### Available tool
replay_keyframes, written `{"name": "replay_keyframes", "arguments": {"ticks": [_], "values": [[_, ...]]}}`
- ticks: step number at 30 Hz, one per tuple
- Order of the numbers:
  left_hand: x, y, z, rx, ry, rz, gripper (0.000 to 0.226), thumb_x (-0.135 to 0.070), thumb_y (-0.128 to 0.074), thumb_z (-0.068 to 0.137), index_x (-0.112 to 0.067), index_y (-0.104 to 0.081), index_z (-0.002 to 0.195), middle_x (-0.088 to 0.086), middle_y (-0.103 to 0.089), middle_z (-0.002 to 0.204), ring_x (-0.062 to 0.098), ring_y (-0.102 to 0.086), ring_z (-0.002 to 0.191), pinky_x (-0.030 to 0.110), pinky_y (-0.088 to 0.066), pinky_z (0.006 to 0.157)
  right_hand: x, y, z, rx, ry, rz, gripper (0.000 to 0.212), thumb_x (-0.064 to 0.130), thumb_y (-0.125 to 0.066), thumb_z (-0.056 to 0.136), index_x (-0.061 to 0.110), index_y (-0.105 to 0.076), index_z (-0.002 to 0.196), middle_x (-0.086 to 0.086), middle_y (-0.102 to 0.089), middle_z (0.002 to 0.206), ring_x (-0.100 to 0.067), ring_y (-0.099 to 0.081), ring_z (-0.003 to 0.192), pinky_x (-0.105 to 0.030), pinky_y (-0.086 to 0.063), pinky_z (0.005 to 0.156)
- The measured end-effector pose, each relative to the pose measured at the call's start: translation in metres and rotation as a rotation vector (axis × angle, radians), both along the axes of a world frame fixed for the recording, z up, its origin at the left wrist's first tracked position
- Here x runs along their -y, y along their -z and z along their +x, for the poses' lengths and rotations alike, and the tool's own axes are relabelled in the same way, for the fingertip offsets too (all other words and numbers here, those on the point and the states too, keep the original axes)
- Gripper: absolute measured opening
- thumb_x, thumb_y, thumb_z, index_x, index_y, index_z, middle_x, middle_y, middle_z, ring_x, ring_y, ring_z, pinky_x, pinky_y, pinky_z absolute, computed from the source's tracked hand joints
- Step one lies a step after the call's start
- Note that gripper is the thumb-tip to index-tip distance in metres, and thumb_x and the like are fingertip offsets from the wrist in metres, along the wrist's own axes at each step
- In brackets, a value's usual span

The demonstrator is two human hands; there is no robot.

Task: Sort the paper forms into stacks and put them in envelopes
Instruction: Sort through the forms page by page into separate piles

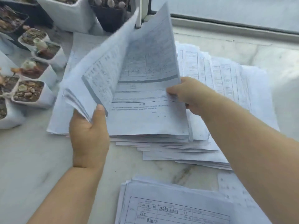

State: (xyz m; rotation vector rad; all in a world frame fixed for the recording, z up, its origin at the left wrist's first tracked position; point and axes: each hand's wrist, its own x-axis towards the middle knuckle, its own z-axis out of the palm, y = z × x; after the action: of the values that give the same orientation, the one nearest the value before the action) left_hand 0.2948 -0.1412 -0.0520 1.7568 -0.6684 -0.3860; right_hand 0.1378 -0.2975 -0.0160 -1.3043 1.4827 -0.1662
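Head view: left hand (89, 135) grips lifted forms (103, 70); right hand (186, 96) pinches one upright sheet (155, 50).

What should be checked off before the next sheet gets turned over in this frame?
1. Left hand grips the lifted sheets at their lower edge: ok.
2. Right hand pinches the raised sheet at its right edge: ok.
3. Only one sheet in the right hand: cannot tell, the edge is blurred.
4. Main pile squared up: not ok, lower sheets fan out to the right.
5. Near stack lies apart from the main pile: ok, bare counter shows between them.
6. Plant pots off the paper: cannot tell, they stand right at the pile's left edge.
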Motion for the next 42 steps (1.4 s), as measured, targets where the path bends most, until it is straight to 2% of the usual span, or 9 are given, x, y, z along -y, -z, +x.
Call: {"name": "replay_keyframes", "arguments": {"ticks": [10, 14, 16, 18, 22, 26, 32, 36, 42], "values": [[0.0, 0.007, -0.002, 0.168, 0.282, 0.049, 0.021, -0.009, -0.049, 0.096, -0.014, -0.059, 0.115, -0.027, -0.056, 0.098, -0.025, -0.051, 0.089, -0.004, -0.033, 0.08, -0.023, 0.004, -0.044, 0.082, 0.004, 0.177, 0.033, 0.015, -0.073, 0.085, -0.003, -0.064, 0.111, -0.014, -0.074, 0.099, -0.027, -0.072, 0.084, -0.035, -0.06, 0.074], [0.0, 0.005, 0.001, 0.199, 0.284, 0.062, 0.02, -0.007, -0.05, 0.097, -0.006, -0.061, 0.114, -0.026, -0.055, 0.094, -0.025, -0.051, 0.085, -0.004, -0.032, 0.078, -0.033, 0.01, -0.041, -0.105, -0.043, -0.037, 0.038, 0.042, -0.064, 0.09, 0.013, -0.052, 0.068, -0.011, -0.056, 0.067, -0.033, -0.05, 0.06, -0.031, -0.045, 0.065], [0.0, 0.003, 0.001, 0.238, 0.297, 0.086, 0.02, -0.004, -0.05, 0.097, -0.001, -0.061, 0.113, -0.024, -0.055, 0.091, -0.022, -0.051, 0.083, -0.006, -0.03, 0.076, -0.034, 0.006, -0.037, -0.152, -0.035, -0.076, 0.042, 0.049, -0.055, 0.093, 0.012, -0.051, 0.073, -0.009, -0.041, 0.07, -0.023, -0.035, 0.062, -0.029, -0.03, 0.061], [-0.001, 0.002, 0.0, 0.252, 0.312, 0.102, 0.021, -0.003, -0.05, 0.097, 0.001, -0.061, 0.114, -0.02, -0.056, 0.091, -0.01, -0.051, 0.082, -0.006, -0.029, 0.076, -0.032, 0.002, -0.039, -0.091, -0.019, -0.036, 0.054, 0.054, -0.057, 0.09, 0.001, -0.055, 0.08, -0.014, -0.052, 0.073, -0.027, -0.047, 0.062, -0.032, -0.044, 0.067], [0.0, 0.0, -0.001, 0.249, 0.311, 0.114, 0.02, -0.005, -0.049, 0.097, -0.003, -0.061, 0.114, -0.025, -0.054, 0.091, -0.012, -0.052, 0.08, -0.006, -0.03, 0.075, -0.034, 0.0, -0.045, 0.041, -0.036, 0.011, 0.036, 0.028, -0.076, 0.082, 0.014, -0.048, 0.066, -0.012, -0.063, 0.072, -0.021, -0.065, 0.06, -0.043, -0.057, 0.081], [0.001, 0.001, -0.001, 0.259, 0.298, 0.104, 0.022, -0.004, -0.049, 0.097, -0.001, -0.06, 0.116, -0.015, -0.057, 0.091, -0.005, -0.049, 0.084, -0.006, -0.03, 0.076, -0.034, 0.007, -0.041, -0.048, -0.028, -0.092, 0.034, 0.049, -0.07, 0.066, 0.018, -0.059, 0.077, -0.009, -0.051, 0.074, -0.023, -0.048, 0.067, -0.04, -0.046, 0.074], [0.0, 0.004, -0.002, 0.286, 0.29, 0.111, 0.024, -0.005, -0.049, 0.098, 0.002, -0.059, 0.118, -0.006, -0.061, 0.097, -0.001, -0.053, 0.086, -0.005, -0.031, 0.078, -0.032, 0.006, -0.04, -0.01, 0.023, -0.082, 0.047, 0.036, -0.069, 0.088, -0.009, -0.061, 0.099, -0.015, -0.068, 0.079, -0.023, -0.062, 0.059, -0.04, -0.061, 0.073], [0.0, 0.006, -0.001, 0.311, 0.303, 0.146, 0.023, -0.007, -0.05, 0.097, -0.002, -0.059, 0.117, -0.019, -0.055, 0.083, -0.008, -0.051, 0.074, -0.005, -0.03, 0.07, -0.039, -0.009, -0.046, 0.17, -0.082, 0.103, 0.03, 0.011, -0.076, 0.082, 0.003, -0.067, 0.109, -0.008, -0.074, 0.095, -0.015, -0.07, 0.069, -0.02, -0.055, 0.058], [0.001, 0.008, -0.001, 0.334, 0.31, 0.151, 0.025, -0.011, -0.05, 0.097, 0.003, -0.058, 0.116, 0.0, -0.058, 0.083, 0.003, -0.044, 0.074, 0.003, -0.031, 0.067, -0.047, -0.005, -0.045, 0.208, -0.085, 0.025, 0.024, 0.002, -0.076, 0.08, 0.007, -0.07, 0.104, -0.012, -0.075, 0.096, -0.027, -0.072, 0.082, -0.027, -0.06, 0.063]]}}
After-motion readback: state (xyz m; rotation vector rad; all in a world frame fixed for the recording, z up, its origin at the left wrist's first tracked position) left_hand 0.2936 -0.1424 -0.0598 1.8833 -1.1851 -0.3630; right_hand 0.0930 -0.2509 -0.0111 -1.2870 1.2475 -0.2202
